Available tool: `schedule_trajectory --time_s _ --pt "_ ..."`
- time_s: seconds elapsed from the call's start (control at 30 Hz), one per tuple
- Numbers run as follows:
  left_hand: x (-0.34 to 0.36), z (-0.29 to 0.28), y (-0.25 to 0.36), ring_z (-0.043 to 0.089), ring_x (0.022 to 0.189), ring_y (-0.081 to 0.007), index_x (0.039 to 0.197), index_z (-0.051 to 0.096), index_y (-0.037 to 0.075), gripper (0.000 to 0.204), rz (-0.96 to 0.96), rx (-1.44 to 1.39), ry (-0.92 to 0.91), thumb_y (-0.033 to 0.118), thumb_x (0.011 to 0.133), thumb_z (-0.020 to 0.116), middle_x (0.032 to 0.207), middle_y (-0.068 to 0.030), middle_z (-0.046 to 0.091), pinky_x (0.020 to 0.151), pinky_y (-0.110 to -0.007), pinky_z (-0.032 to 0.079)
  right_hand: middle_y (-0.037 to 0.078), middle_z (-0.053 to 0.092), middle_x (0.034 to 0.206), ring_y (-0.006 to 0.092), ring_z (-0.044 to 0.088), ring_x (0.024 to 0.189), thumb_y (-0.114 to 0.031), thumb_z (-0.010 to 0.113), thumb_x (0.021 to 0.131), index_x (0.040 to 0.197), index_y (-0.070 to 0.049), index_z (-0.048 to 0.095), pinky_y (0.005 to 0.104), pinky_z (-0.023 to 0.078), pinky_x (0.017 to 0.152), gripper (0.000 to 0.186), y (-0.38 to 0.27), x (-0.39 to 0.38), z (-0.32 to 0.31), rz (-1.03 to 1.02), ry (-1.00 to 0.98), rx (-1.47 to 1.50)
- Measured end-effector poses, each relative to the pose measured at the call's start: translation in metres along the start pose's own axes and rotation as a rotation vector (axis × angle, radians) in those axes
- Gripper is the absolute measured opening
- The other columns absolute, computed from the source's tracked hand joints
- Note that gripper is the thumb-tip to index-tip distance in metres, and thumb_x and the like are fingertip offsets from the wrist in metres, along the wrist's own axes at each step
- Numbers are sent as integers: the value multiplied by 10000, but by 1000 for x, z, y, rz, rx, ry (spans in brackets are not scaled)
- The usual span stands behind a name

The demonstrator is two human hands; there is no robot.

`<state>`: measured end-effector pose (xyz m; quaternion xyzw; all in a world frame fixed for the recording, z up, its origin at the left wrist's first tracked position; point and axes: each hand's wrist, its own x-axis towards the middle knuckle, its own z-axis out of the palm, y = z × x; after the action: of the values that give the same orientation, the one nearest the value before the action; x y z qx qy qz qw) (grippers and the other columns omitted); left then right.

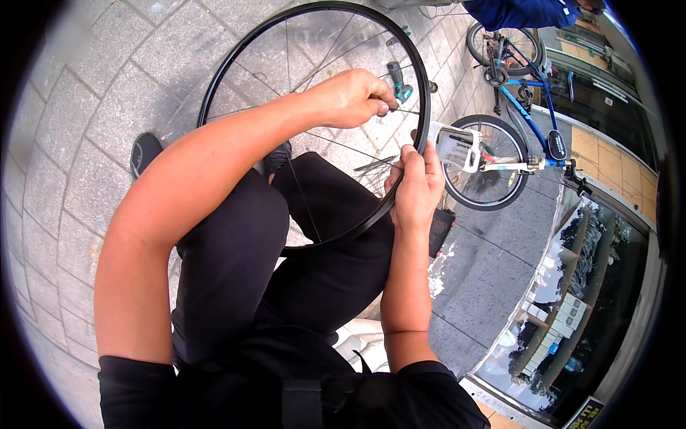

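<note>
A black bicycle rim [208,96] rests over my thighs, tilted toward me, with a few thin spokes [288,50] laced in it. My left hand [357,99] reaches across the inside of the ring, its fingers pinched on a spoke near the rim's right side. At the lower right of the ring, my right hand [418,182] is closed around the rim, thumb and fingers on either side. The wheel's middle is hidden behind my left forearm. Beside my right hand, a bundle of thin loose spokes [376,165] shows through the ring.
Beyond the ring, a green and black power tool [401,87] lies on the paving. A blue bicycle [532,107] stands at the right, near a clear plastic container [457,146]. A person in blue [520,11] is at the top right. A shop window [572,307] borders the lower right.
</note>
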<state>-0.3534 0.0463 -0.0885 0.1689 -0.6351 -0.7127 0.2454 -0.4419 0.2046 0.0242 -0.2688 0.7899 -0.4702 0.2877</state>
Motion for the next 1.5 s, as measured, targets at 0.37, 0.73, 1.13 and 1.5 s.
schedule_trajectory --time_s 0.37,0.73,1.13,1.5 --pt "3 16 3 600 788 -113 1200 773 68 265 118 -48 53 214 978 774 850 -34 711 729 -321 498 -61 504 714 8 420 496 -71 579 1047 1218 -27 603 221 345 432 178 2 -5 0 -40 -45 39" --pt "-3 13 8 682 857 -145 1123 732 23 260 79 15 132 264 1031 698 932 -63 738 781 -324 539 -72 503 701 6 436 533 -75 587 1041 1116 -38 611 221 343 468 87 8 -6 -2 -118 -59 -26" --pt "-17 22 19 734 914 -288 1110 758 60 195 356 289 274 195 971 735 1001 -110 756 797 -393 576 -57 538 765 16 439 573 -79 598 1030 1165 -14 631 222 349 499 153 6 -10 -1 -121 -45 -22" --pt "-48 24 24 751 924 -323 1063 744 29 199 258 1132 214 154 918 690 998 -132 762 810 -433 606 -54 525 709 31 461 562 -121 628 1011 1059 -50 633 242 360 493 87 3 -7 -1 -58 -57 -28"
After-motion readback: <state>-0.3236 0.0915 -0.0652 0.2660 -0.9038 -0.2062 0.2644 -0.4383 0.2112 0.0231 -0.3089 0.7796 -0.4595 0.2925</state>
